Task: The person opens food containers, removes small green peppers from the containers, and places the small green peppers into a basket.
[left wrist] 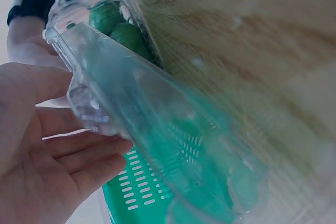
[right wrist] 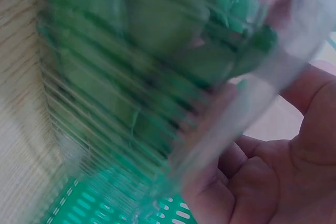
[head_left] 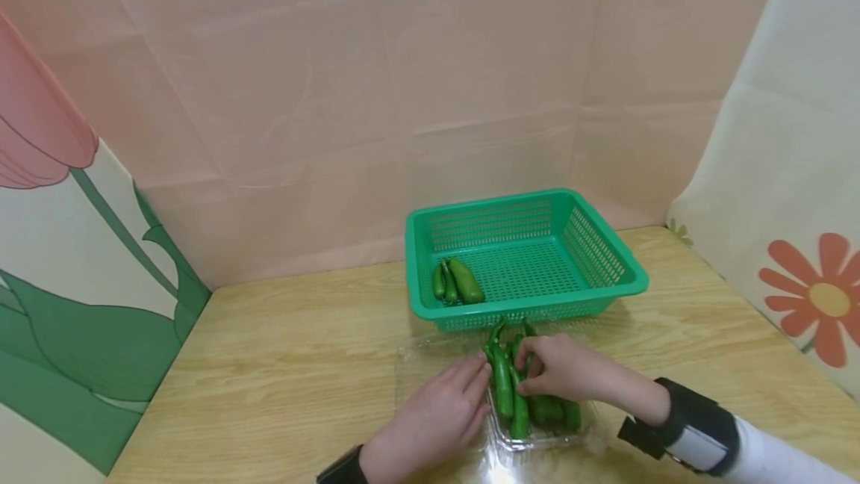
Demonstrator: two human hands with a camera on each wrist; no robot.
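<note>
Peppers: several long green peppers (head_left: 502,383) lie side by side in a clear plastic tray (head_left: 513,445), just in front of the basket.
Left hand: the left hand (head_left: 446,405) is unclenched, fingers extended along the tray's left side.
Right hand: the right hand (head_left: 561,368) bends thumb and fingers onto the peppers; whether it grips one, I cannot tell.
Head view only: three peppers (head_left: 463,282) rest at the near left of the green basket (head_left: 531,264).
Left wrist view only: the palm faces the camera beside a clear panel, and rounded pepper ends show inside the tray.
Right wrist view only: peppers press close behind the ribbed clear wall, blurred, with the curled fingers beside it.
Table: pale wood grain (head_left: 289,349), with glare near the tray's front edge.
Room: creased pinkish cloth (head_left: 302,95) behind; a printed tulip (head_left: 40,110) left, an orange flower print (head_left: 829,297) right.
Wrists: black strap (head_left: 699,424) over a white sleeve (head_left: 779,454) on the right arm.
</note>
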